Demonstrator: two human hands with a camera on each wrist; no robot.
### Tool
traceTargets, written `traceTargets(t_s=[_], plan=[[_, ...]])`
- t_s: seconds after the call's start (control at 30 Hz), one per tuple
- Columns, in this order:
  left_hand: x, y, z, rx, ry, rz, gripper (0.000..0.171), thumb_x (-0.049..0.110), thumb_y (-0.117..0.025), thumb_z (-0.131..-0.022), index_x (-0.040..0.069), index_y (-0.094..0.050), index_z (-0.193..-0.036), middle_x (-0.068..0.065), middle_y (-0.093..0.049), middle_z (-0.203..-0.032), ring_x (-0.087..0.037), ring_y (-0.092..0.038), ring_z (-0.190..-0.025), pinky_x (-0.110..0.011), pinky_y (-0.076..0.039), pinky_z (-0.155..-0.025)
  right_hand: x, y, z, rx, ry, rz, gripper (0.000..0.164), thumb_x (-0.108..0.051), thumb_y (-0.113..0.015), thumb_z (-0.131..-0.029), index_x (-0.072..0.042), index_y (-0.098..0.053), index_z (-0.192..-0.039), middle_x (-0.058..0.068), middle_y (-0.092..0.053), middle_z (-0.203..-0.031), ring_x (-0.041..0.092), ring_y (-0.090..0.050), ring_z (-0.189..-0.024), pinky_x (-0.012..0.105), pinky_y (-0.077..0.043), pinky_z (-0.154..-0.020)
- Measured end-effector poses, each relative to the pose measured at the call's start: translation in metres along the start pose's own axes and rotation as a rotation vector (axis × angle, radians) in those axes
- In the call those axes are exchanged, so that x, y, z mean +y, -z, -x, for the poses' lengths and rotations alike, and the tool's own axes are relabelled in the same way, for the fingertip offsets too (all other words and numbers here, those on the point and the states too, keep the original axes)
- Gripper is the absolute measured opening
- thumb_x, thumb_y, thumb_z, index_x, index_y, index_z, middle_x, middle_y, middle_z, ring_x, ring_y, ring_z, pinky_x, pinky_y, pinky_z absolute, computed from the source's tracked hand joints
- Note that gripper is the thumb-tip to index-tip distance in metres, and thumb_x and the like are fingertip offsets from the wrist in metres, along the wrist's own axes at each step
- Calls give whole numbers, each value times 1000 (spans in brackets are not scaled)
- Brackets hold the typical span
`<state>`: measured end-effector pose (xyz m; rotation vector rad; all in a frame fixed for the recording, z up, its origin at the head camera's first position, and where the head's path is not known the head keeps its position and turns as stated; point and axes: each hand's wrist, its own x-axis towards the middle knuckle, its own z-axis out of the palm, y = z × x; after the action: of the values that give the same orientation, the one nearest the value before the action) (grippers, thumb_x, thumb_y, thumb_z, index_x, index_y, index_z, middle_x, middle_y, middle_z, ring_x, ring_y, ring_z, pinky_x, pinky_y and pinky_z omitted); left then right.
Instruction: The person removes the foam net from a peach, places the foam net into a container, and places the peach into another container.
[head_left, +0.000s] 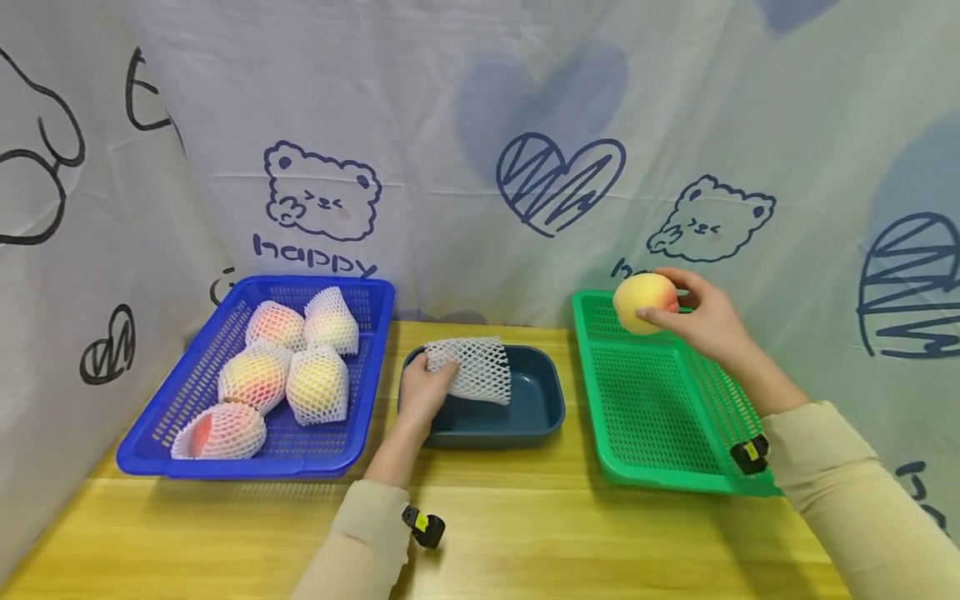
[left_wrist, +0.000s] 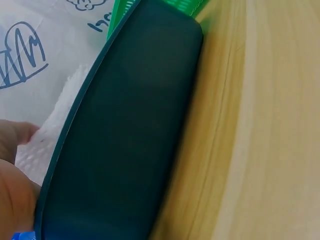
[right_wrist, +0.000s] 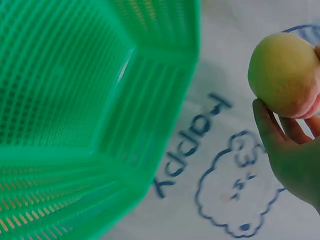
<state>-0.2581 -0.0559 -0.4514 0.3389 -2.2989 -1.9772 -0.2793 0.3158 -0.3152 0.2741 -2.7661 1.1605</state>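
Note:
My right hand (head_left: 701,321) grips a bare yellow-pink peach (head_left: 643,303) over the far end of the green basket (head_left: 611,450). In the right wrist view the fingers curl round the peach (right_wrist: 285,75), beside the basket's rim. With thumb and fingers my left hand (head_left: 427,390) pinches a white foam net sleeve (head_left: 474,368). The sleeve hangs flattened over the dark teal tray (head_left: 536,392), with no fruit in it. From the left wrist, the tray's outer wall (left_wrist: 120,120) hides much of the sleeve (left_wrist: 45,145).
On the left, a blue basket (head_left: 382,333) holds several peaches in foam nets (head_left: 255,377). The baskets and tray stand in a row on a wooden table (head_left: 525,525). Behind them hangs a white cloth (head_left: 442,208) printed with hearts and bears.

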Motion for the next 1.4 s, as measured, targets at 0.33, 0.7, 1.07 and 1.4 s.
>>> traceTargets(t_s=[0.33, 0.7, 1.07, 1.4], plan=[[-3, 1, -9, -162, 39, -224, 58, 17, -66, -96, -7, -49, -146, -26, -60, -135, -39, -59, -122, -52, -50, -102, 47, -18, -39, -159, -126, -51, 82, -41, -73, -97, -1, -36, -158, 26, -45, -152, 41, -46, -132, 46, -44, -100], [-3, -9, -11, -194, -10, -579, 62, 24, -82, -88, -2, -56, -138, -23, -64, -133, -41, -61, -122, -54, -51, -100, 88, -43, -55, -241, -239, -166, 84, -39, -64, -103, 3, -22, -162, 31, -35, -159, 42, -44, -138, 52, -47, -110], [-6, -10, -14, -204, 23, -600, 64, 24, -83, -89, -5, -56, -139, -23, -63, -135, -40, -60, -124, -51, -50, -103, 109, -63, -64, -363, -257, -262, 88, -38, -62, -105, 4, -12, -163, 33, -22, -164, 49, -33, -147, 60, -34, -118], [-12, -8, -18, -191, 30, -677, 59, 26, -85, -88, -5, -57, -130, -23, -66, -123, -41, -64, -115, -53, -53, -96, 113, -82, -69, -429, -280, -239, 92, -43, -60, -105, 5, -6, -163, 37, -18, -163, 51, -34, -146, 58, -38, -117]])
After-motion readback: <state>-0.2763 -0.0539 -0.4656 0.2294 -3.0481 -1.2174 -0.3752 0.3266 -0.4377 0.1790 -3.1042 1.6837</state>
